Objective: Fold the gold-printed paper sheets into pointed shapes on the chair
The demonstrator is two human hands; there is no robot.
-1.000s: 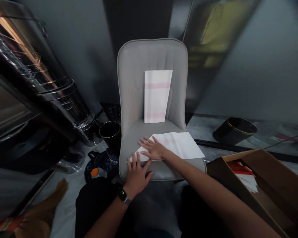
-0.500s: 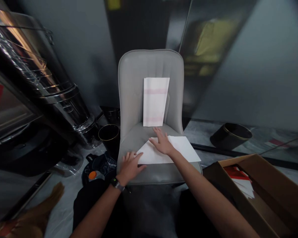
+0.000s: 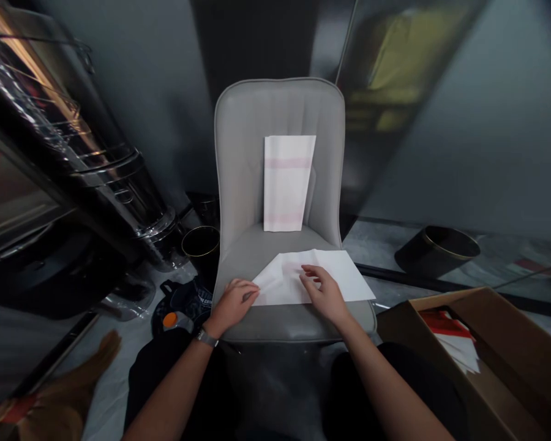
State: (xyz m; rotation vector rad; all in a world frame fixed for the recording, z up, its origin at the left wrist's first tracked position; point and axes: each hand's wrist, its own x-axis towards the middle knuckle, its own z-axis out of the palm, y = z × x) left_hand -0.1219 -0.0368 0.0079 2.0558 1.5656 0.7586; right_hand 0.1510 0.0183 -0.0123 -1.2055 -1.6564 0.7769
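Note:
A white cloth [image 3: 337, 275] lies flat on the grey upholstered chair seat [image 3: 275, 257], its surface rumpled near the middle. My left hand [image 3: 232, 300] curls around the cloth's left corner, fingertips gripping it. My right hand [image 3: 324, 293] rests on the cloth's near edge, its fingers gathered on a raised crease. Against the chair back [image 3: 280, 110] stands a folded white cloth with pink bands [image 3: 287, 184], out of reach of neither hand's contact and touched by neither.
An open cardboard box [image 3: 468, 361] holding red and white sheets sits at lower right. A black gold-rimmed pot [image 3: 436, 251] lies on the floor at right, another [image 3: 201, 248] stands left of the chair. Stacked steel ware [image 3: 96, 159] rises at left.
Both hands have left their flat spread on the cloth and drawn nearer me. Their fingers now curl onto it, and the cloth has a raised crease. The view has shifted slightly.

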